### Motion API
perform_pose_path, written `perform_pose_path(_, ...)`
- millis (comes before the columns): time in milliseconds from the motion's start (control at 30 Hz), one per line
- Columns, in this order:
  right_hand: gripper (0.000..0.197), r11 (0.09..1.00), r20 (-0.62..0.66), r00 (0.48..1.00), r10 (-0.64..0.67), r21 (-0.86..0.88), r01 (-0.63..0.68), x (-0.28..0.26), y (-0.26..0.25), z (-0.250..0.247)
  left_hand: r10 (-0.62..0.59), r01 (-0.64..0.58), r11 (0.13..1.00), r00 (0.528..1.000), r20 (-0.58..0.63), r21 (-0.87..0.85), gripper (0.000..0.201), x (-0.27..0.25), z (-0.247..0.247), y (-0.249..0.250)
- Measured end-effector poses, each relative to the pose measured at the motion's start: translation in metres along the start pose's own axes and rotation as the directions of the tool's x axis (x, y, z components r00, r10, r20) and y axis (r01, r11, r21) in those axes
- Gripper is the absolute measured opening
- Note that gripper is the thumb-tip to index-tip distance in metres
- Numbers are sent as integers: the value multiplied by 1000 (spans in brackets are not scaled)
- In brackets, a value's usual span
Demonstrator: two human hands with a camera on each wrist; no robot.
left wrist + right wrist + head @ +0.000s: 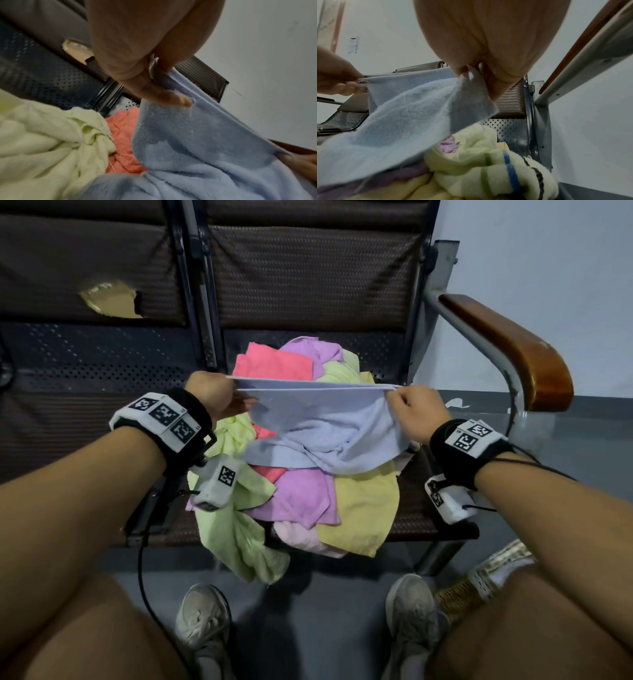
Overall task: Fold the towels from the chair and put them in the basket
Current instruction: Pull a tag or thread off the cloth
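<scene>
My left hand (214,395) and right hand (416,412) each pinched one end of the single light-blue towel (318,426), stretched taut above the pile of towels (308,494) on the chair (442,508), two doubled edges running between them.

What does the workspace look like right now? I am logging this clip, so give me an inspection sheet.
Surface: chair seat, perforated metal, mostly covered by towels.
Job's things: blue towel stretched above the pile of pink, purple, green and yellow towels; no basket seen.
Clutter: nothing seen.
Hands: left hand and right hand each pinch a top corner of the blue towel.
Cables: black cable hanging from the left wrist; another at the right wrist.
Surroundings: torn backrest on the next seat, wooden armrest, pale wall, grey floor.
</scene>
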State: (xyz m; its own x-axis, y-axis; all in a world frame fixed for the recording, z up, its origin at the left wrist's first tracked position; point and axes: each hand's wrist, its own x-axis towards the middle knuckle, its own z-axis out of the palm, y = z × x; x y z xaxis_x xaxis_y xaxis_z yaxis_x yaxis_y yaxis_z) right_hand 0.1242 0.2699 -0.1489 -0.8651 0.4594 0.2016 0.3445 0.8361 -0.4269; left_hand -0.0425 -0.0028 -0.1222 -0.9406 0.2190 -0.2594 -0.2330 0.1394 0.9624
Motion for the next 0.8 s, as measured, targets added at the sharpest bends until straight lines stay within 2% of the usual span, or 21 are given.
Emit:
perform_pose_path(100, 50, 999, -20, 999, -49, 13, 49, 3, -3, -11, -11, 11, 1000, 1000, -1, -14, 32, -3, 0, 3)
perform_pose_path(200, 20, 994, 121, 988, -96, 66, 89, 4, -3, -25, 90, -86, 985, 996, 18, -147, 32, -3, -7, 14)
perform_pose_path(233, 22, 991, 137, 985, -105, 92, 93, 5, -4, -29, 117, -111, 982, 993, 28, -152, 32, -4, -9, 17)
perform_pose_path(333, 31, 983, 68, 992, -108, 153, 97, 6, -10, -44, 162, -157, 977, 987, 22, -143, 33, -9, -9, 27)
perform_pose_path(433, 32, 969, -32, 986, -165, 183, 168, 12, -24, -63, 218, -214, 974, 975, 36, -78, 24, -15, -10, 42)
perform_pose_path(500, 27, 953, -128, 967, -218, 184, 240, 16, -33, -79, 319, -323, 946, 941, 110, 17, 16, -19, -13, 55)
perform_pose_path(567, 25, 948, -187, 956, -225, 183, 259, 24, -41, -96, 430, -450, 872, 893, 135, 195, 15, -21, -18, 69)
perform_pose_path(633, 22, 970, -185, 960, -210, 86, 229, 32, -45, -114, 532, -504, 784, 846, 25, 364, 22, -21, -24, 83)
perform_pose_path(667, 19, 977, -173, 963, -209, 6, 213, 35, -45, -123, 573, -516, 754, 819, -23, 406, 25, -21, -28, 91)
perform_pose_path(700, 24, 977, -165, 963, -212, -48, 206, 37, -46, -132, 604, -527, 729, 796, -47, 437, 28, -21, -32, 99)
perform_pose_path(767, 40, 981, -193, 962, -194, -35, 191, 38, -49, -147, 655, -553, 667, 755, -38, 499, 29, -23, -38, 112)
perform_pose_path(800, 42, 981, -219, 959, -182, 20, 191, 38, -50, -153, 675, -570, 638, 738, -20, 518, 26, -24, -39, 118)
